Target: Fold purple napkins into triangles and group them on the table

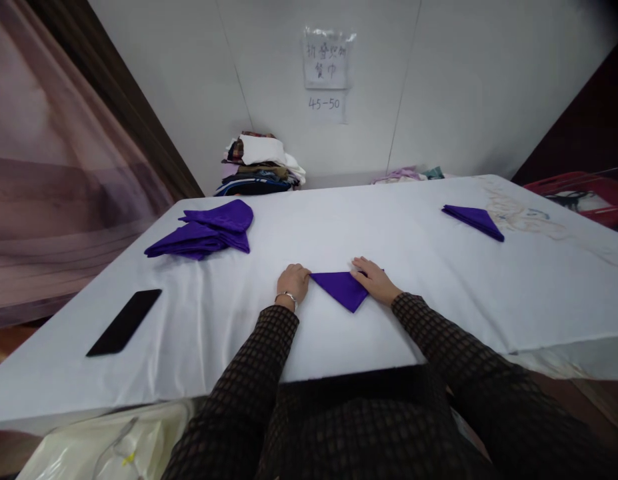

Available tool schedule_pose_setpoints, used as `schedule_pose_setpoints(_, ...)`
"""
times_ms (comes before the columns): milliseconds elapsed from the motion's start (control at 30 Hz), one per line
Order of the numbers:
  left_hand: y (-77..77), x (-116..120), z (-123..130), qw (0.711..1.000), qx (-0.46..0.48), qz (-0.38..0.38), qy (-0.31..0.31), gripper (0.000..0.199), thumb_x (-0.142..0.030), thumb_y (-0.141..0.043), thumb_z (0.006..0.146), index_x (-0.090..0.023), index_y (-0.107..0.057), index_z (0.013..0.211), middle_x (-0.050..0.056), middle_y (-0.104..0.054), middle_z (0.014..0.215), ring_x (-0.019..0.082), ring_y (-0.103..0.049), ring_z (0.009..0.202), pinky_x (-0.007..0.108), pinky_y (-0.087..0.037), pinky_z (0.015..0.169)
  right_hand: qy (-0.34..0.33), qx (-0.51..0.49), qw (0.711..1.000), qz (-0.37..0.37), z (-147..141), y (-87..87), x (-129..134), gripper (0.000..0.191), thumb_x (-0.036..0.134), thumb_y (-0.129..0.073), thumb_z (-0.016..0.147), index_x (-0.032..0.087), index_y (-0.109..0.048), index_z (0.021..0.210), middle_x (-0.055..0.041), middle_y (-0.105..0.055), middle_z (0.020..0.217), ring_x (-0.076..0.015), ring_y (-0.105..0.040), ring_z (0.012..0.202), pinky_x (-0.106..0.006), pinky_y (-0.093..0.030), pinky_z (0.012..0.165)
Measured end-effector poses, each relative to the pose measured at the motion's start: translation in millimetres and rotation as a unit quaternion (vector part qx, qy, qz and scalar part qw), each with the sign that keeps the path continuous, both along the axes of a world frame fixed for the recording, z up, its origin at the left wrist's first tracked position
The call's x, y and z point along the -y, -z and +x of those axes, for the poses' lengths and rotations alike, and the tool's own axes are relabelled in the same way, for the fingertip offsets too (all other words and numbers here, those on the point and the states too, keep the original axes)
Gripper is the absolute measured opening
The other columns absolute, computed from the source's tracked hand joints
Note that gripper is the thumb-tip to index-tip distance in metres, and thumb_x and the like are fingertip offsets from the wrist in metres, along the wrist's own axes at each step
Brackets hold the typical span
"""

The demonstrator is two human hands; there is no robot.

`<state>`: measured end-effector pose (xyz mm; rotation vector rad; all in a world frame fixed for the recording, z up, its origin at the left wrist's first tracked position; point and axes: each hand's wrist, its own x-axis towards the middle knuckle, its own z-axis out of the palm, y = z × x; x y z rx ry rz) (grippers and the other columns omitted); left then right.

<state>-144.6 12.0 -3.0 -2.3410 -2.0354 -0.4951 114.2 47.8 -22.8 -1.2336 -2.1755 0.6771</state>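
A purple cloth (pixel 340 288) folded into a triangle lies on the white-covered table (pixel 309 227), its long edge facing away and one corner pointing toward me. My left hand (pixel 295 281) has its fingers pinched on the cloth's left tip. My right hand (pixel 373 279) rests flat over the right part of the cloth, fingers stretched out, covering some of it. At the back left sits a loose pile of purple cloths (pixel 209 233). Another folded purple triangle (pixel 475 220) lies at the right.
A black rectangular object (pixel 125 323) lies at the left of the table. Behind the far edge are stacked clothes (pixel 261 167) and a lilac cloth (pixel 401 175). A red basket (pixel 583 193) stands at the far right, a pink curtain (pixel 53 167) hangs at the left.
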Motion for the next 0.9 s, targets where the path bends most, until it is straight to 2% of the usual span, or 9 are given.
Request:
schedule_pose_setpoints(200,-3.9,-1,0,0.997,0.046,0.032,-0.057,0.03,-0.012,-0.046,0.08,-0.02,-0.069,0.097,0.008,-0.067,0.099,0.025,-0.058,0.096,0.038,-0.047,0.087,-0.011,0.027,1.0,0.006,-1,-3.3,0,0.059,0.058,-0.038,0.089,0.019,-0.051,0.13,-0.0106,-0.046,0.14,-0.025,-0.03,0.135,-0.046,-0.021,0.111)
schedule_pose_setpoints(267,-7.9,2,13,0.994,0.079,0.067,-0.018,0.032,-0.013,-0.045,0.081,-0.021,-0.067,0.102,0.007,-0.067,0.104,0.024,-0.058,0.1,0.039,-0.046,0.091,-0.016,0.036,0.999,0.009,-2,-4.1,0,0.059,0.058,-0.037,0.089,0.02,-0.05,0.131,-0.0104,-0.045,0.14,-0.0251,-0.029,0.136,-0.046,-0.02,0.111)
schedule_pose_setpoints(333,-10.7,7,31,0.991,0.092,0.079,0.05,0.03,-0.02,-0.044,0.085,-0.021,-0.064,0.107,0.007,-0.065,0.112,0.023,-0.055,0.109,0.039,-0.042,0.098,-0.018,0.041,0.999,0.013,-2,-3.8,-1,0.059,0.058,-0.038,0.089,0.019,-0.05,0.131,-0.011,-0.045,0.141,-0.0251,-0.029,0.136,-0.046,-0.02,0.111)
schedule_pose_setpoints(433,-7.9,14,55,0.992,0.056,0.035,0.105,0.039,-0.035,-0.045,0.088,-0.016,-0.056,0.12,0.011,-0.056,0.129,0.027,-0.045,0.124,0.045,-0.033,0.106,-0.014,0.042,0.999,0.02,-3,-1.5,-2,0.057,0.056,-0.038,0.09,0.019,-0.049,0.132,-0.011,-0.045,0.141,-0.0248,-0.029,0.136,-0.046,-0.02,0.111)
schedule_pose_setpoints(600,8.6,15,62,0.994,-0.008,-0.056,0.092,0.056,-0.046,-0.039,0.09,-0.011,-0.043,0.133,0.016,-0.04,0.143,0.031,-0.031,0.135,0.049,-0.025,0.109,-0.014,0.044,0.999,0.026,-2,0.5,-5,0.051,0.047,-0.038,0.092,0.018,-0.049,0.132,-0.0109,-0.045,0.141,-0.0236,-0.03,0.136,-0.045,-0.022,0.111)
schedule_pose_setpoints(767,15.2,13,57,0.994,-0.014,-0.052,0.096,0.056,-0.048,-0.035,0.091,-0.014,-0.041,0.136,0.015,-0.038,0.145,0.029,-0.029,0.136,0.048,-0.023,0.11,-0.017,0.111,0.993,0.041,0,-7.0,-1,0.05,0.046,-0.037,0.093,0.018,-0.048,0.133,-0.0113,-0.043,0.142,-0.0258,-0.028,0.136,-0.046,-0.022,0.11)
schedule_pose_setpoints(900,19.3,13,58,0.995,-0.01,-0.034,0.095,0.055,-0.048,-0.036,0.091,-0.016,-0.042,0.135,0.013,-0.039,0.145,0.029,-0.03,0.135,0.047,-0.023,0.11,-0.019,0.173,0.983,0.053,2,-12.6,3,0.057,0.052,-0.035,0.093,0.016,-0.042,0.137,-0.014,-0.036,0.146,-0.0288,-0.023,0.138,-0.049,-0.018,0.109)
